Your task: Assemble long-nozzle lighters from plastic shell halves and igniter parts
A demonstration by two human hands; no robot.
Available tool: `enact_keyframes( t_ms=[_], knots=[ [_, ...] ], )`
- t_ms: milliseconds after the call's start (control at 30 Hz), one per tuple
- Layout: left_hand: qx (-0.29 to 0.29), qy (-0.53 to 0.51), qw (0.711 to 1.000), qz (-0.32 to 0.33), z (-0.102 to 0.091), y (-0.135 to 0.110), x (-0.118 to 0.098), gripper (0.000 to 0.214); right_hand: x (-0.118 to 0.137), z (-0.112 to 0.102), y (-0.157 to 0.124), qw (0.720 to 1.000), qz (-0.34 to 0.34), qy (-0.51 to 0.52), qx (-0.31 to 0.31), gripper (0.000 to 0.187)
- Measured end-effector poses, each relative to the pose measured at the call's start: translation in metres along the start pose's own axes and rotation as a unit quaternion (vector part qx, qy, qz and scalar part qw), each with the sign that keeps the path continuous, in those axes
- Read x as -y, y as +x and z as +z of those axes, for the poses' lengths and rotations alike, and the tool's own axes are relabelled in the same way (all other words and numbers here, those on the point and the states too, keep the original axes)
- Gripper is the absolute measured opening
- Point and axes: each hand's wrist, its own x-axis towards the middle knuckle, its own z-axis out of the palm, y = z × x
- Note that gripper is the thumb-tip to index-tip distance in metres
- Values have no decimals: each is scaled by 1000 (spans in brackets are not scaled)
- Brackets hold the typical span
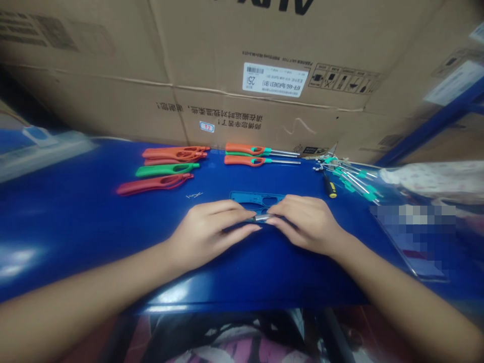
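Note:
A short silver metal tube (261, 218) with a darker left end lies across the gap between my hands. My left hand (212, 227) has its fingertips at that darker end, its thumb just below, and is closed on it. At the other end, my right hand (308, 222) pinches the tube between thumb and fingers; what lies inside that grip is hidden. Right behind the hands rests a blue plastic lighter shell (251, 196), partly covered by my fingers. Several small pale pins (194, 195) are on the table to the left of it.
Orange, green and red lighter handles (162, 185) lie back left. Orange lighters with metal barrels (247, 161) sit back centre. A yellow-black screwdriver (331, 188) lies beside a pile of teal-and-metal parts (355, 181). A large cardboard box (212, 65) walls off the blue table's (94, 222) rear.

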Motion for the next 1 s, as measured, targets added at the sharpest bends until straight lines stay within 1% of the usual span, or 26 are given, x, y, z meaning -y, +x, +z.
enact_keyframes(
  t_ms=[67, 400, 567, 667, 1000],
  knots=[
    [7, 2, 1000, 2, 1, -1, 1, 17, 0, 0, 1, 1000, 6, 8, 8, 16],
    [-2, -3, 1000, -1, 2, 0, 1, 15, 2, 0, 2, 998, 30, 42, 33, 16],
    [11, -14, 1000, -6, 1, -1, 2, 16, 1, 0, -1, 996, 51, 68, 22, 10],
    [13, -15, 1000, -3, 1, -1, 2, 16, 0, -1, -2, 997, 48, 57, 28, 9],
    [20, -16, 1000, -6, 2, -2, 4, 14, 1, 0, 0, 996, 40, 53, 53, 15]
  ],
)
